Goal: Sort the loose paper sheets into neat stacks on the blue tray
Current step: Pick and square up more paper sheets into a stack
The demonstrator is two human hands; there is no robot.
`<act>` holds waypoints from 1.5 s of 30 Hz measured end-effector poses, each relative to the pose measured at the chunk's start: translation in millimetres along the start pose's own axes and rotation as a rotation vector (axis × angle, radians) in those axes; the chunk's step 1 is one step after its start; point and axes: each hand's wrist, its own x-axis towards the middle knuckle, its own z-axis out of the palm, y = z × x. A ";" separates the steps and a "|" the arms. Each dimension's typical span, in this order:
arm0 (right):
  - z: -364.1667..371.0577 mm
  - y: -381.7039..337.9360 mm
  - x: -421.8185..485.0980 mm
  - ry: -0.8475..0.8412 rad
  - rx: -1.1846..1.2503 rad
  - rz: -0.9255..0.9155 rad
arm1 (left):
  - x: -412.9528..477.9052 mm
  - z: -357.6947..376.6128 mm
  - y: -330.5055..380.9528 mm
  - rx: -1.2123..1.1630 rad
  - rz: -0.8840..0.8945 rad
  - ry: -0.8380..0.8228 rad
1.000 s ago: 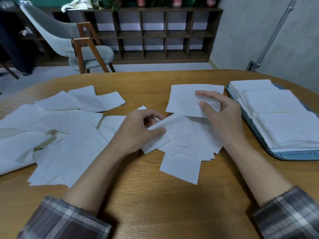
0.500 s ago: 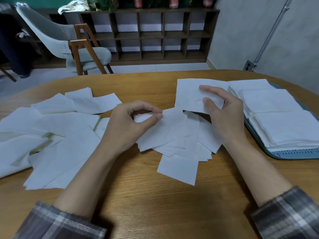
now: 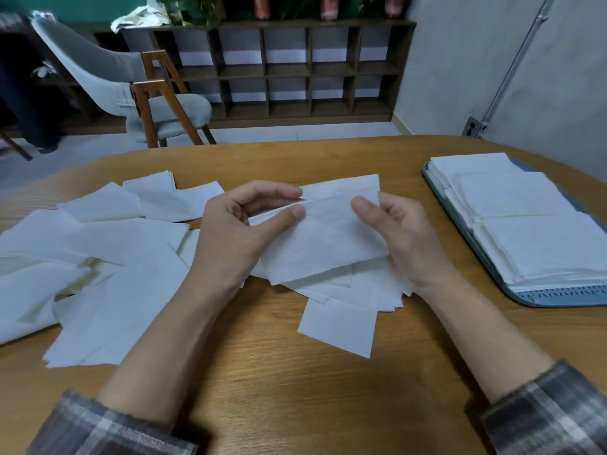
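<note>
**Head camera: one sheet held in both hands, tray off to the right**

A white paper sheet point(image 3: 322, 244) was held tilted just above the surface point(image 3: 295, 389), over a small pile point(image 3: 358, 287) of overlapping sheets. The left hand point(image 3: 236, 234) pinched the sheet's upper left edge between thumb and curled forefinger. The right hand point(image 3: 404, 238) gripped the right edge with the thumb on the front and the fingers hidden behind the paper.

A single sheet point(image 3: 338, 326) lay flat on the near side of the small pile, touching it. A larger loose scatter of sheets point(image 3: 98, 257) covered the left part of the surface.

The blue tray point(image 3: 558, 295) sat well apart on the right, carrying neat stacks point(image 3: 525, 224) of white sheets; the number of stacks could not be told.

Plaid sleeves point(image 3: 551, 412) covered both forearms. Behind the surface stood a grey chair point(image 3: 131, 87) with wooden legs and a dark cubby shelf point(image 3: 295, 70).
</note>
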 end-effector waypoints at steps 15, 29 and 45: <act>10.1 -3.2 -3.6 0.083 -0.043 0.066 | 2.9 1.3 -7.8 0.134 -0.007 -0.033; 9.6 -3.6 -3.2 0.125 -0.130 0.097 | 3.8 -1.6 -11.9 0.178 -0.036 0.016; 4.6 -6.7 -2.5 -0.033 -0.174 -0.065 | 2.4 -0.7 -14.3 0.173 -0.022 0.067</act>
